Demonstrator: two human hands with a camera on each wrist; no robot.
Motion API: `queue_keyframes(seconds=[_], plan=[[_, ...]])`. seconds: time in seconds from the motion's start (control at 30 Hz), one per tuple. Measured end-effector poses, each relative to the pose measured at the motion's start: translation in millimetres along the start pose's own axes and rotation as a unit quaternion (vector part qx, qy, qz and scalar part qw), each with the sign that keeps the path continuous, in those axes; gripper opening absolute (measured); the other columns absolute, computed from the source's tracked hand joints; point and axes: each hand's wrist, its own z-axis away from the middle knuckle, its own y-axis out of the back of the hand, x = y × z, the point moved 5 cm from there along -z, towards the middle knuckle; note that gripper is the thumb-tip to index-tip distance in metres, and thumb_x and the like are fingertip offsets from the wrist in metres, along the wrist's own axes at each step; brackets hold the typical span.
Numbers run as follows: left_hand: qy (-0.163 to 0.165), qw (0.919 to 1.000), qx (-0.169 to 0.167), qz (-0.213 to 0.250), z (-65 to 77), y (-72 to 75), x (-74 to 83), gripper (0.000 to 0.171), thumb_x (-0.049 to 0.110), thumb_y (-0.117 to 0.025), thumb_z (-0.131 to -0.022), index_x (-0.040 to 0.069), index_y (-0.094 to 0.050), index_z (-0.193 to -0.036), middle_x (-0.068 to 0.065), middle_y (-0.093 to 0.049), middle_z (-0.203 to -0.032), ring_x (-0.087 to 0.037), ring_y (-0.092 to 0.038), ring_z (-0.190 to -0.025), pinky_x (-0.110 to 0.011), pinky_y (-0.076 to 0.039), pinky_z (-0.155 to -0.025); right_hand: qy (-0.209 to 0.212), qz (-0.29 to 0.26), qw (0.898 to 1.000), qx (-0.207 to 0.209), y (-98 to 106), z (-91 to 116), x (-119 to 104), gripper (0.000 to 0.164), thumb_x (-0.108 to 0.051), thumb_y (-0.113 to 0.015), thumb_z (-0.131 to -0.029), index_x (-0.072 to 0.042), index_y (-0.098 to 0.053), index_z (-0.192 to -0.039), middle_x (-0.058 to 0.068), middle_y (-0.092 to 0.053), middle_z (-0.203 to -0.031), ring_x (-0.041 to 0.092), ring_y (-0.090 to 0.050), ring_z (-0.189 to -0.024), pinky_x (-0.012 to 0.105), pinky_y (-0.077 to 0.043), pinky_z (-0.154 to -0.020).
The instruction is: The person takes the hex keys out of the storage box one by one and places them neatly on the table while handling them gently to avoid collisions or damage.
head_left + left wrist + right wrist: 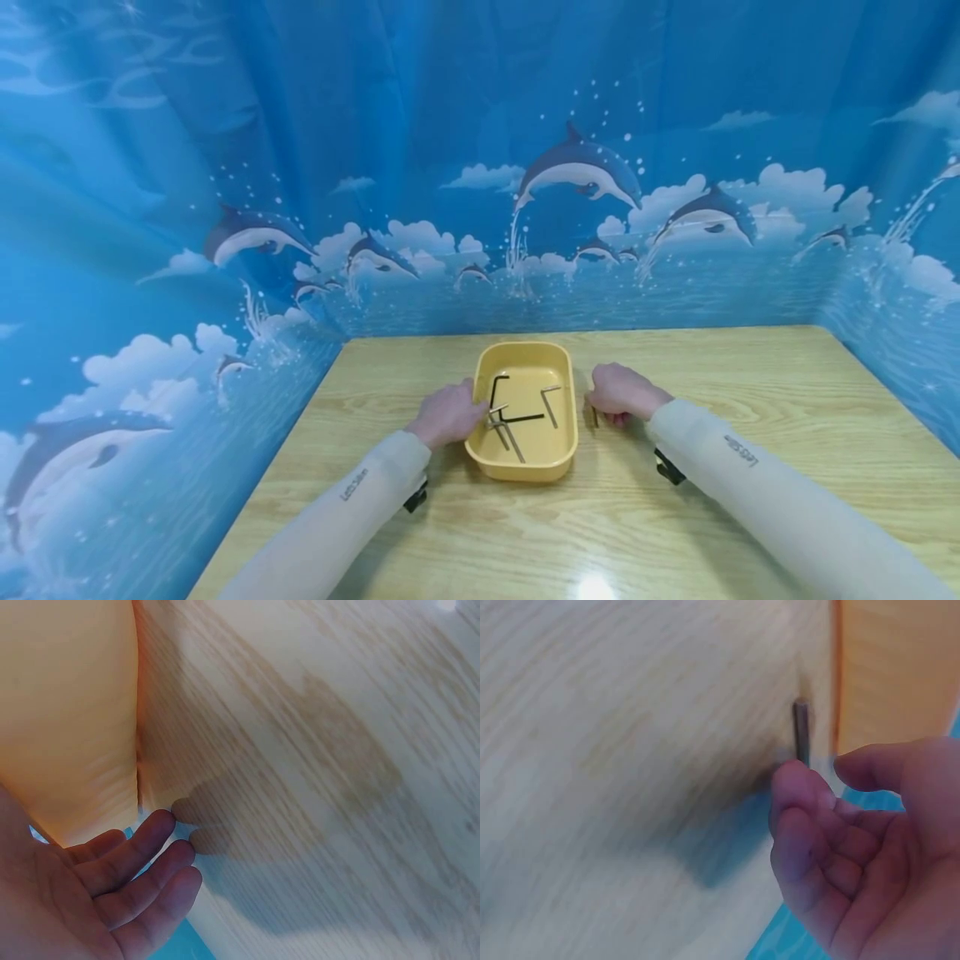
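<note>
A yellow plastic tub (525,473) stands on the wooden table with several L-shaped hex keys, black and silvery, lying inside. My left hand (450,412) grips the tub's left wall. In the left wrist view the left hand's fingers (150,892) curl along the outside of that wall; the thumb is hidden behind it. Just right of the tub, my right hand (622,392) holds a metal hex key (595,417) close to the table. One end of that hex key (801,727) sticks out past the right hand's fingertips (799,784); the rest is hidden behind them.
The wooden table (675,533) extends around the tub on every side. A blue curtain (450,167) printed with dolphins and clouds rises at its back, left and right edges.
</note>
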Motion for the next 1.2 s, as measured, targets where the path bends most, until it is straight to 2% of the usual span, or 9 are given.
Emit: queue_keyframes(seconds=[0.17, 0.27, 0.37, 0.47, 0.67, 0.93, 1.03, 1.2], plan=[[0.003, 1.0, 0.001, -0.009, 0.5, 0.6, 0.4, 0.043, 0.038, -0.049, -0.102, 0.002, -0.056, -0.125, -0.008, -0.063, -0.088, -0.02, -0.058, -0.069, -0.039, -0.05, -0.067, -0.002, 0.007, 1.0, 0.003, 8.4, 3.1, -0.9, 0.028, -0.02, -0.055, -0.099, -0.005, -0.064, -0.078, 0.01, -0.065, -0.059, 0.017, -0.057, -0.045, 0.027, -0.044, -0.045], [0.002, 1.0, 0.0, -0.009, -0.1, 0.0, 0.1, 0.043, 0.038, -0.049, -0.102, 0.003, -0.056, -0.124, -0.008, -0.063, -0.087, -0.02, -0.058, -0.069, -0.039, -0.05, -0.066, 0.001, 0.01, 1.0, 0.01, 15.6, 6.1, -5.5, 0.035, -0.022, -0.055, -0.1, -0.005, -0.065, -0.071, 0.003, -0.055, -0.049, 0.014, -0.047, -0.04, 0.028, -0.042, -0.046], [0.0, 1.0, 0.0, -0.005, 0.1, -0.3, -0.2, 0.043, 0.037, -0.049, -0.102, 0.002, -0.056, -0.126, -0.007, -0.062, -0.086, -0.02, -0.058, -0.068, -0.037, -0.049, -0.065, 0.01, 0.013, 0.999, 0.03, 26.5, 8.8, -14.8, 0.04, -0.022, -0.054, -0.098, -0.011, -0.059, -0.06, -0.002, -0.047, -0.046, 0.013, -0.042, -0.039, 0.03, -0.042, -0.048], [-0.002, 1.0, -0.001, 0.001, 0.4, -0.9, -0.8, 0.044, 0.036, -0.049, -0.102, 0.001, -0.056, -0.127, -0.006, -0.061, -0.084, -0.019, -0.057, -0.066, -0.036, -0.048, -0.063, 0.027, 0.015, 0.998, 0.046, 38.5, 12.2, -29.9, 0.04, -0.022, -0.053, -0.097, -0.017, -0.052, -0.057, -0.002, -0.046, -0.047, 0.013, -0.042, -0.041, 0.031, -0.042, -0.051], [0.002, 1.0, -0.006, -0.004, 0.1, -1.5, -0.2, 0.048, 0.037, -0.048, -0.102, 0.0, -0.053, -0.132, -0.007, -0.062, -0.086, -0.019, -0.058, -0.066, -0.036, -0.049, -0.064, 0.065, 0.047, 0.996, 0.049, 53.9, 15.3, -66.4, 0.043, -0.023, -0.054, -0.097, -0.019, -0.047, -0.055, -0.004, -0.039, -0.048, 0.011, -0.034, -0.042, 0.03, -0.039, -0.052], [0.004, 0.9999, -0.001, -0.011, 1.6, 0.0, -0.3, 0.052, 0.039, -0.049, -0.102, -0.001, -0.052, -0.135, -0.014, -0.067, -0.098, -0.021, -0.059, -0.073, -0.042, -0.053, -0.072, 0.105, 0.082, 0.991, 0.018, 47.5, 4.6, -106.6, 0.042, -0.022, -0.058, -0.098, -0.018, -0.043, -0.059, -0.005, -0.03, -0.051, 0.011, -0.025, -0.046, 0.029, -0.033, -0.049], [-0.003, 1.0, 0.001, -0.003, 1.4, -0.1, -0.4, 0.044, 0.038, -0.048, -0.102, 0.002, -0.056, -0.126, -0.01, -0.065, -0.089, -0.02, -0.059, -0.069, -0.039, -0.051, -0.066, 0.107, 0.102, 0.989, -0.004, 40.5, -1.0, -118.5, 0.039, -0.022, -0.06, -0.097, -0.018, -0.046, -0.06, -0.005, -0.033, -0.05, 0.01, -0.029, -0.044, 0.028, -0.035, -0.048], [-0.017, 0.9998, 0.002, 0.007, 1.7, 0.2, 0.4, 0.031, 0.035, -0.048, -0.102, 0.007, -0.058, -0.112, -0.003, -0.06, -0.078, -0.017, -0.058, -0.062, -0.035, -0.048, -0.06, 0.11, 0.155, 0.981, -0.031, 30.0, -10.3, -137.3, 0.024, -0.016, -0.059, -0.095, -0.016, -0.06, -0.072, -0.004, -0.048, -0.056, 0.011, -0.05, -0.048, 0.026, -0.044, -0.048]])
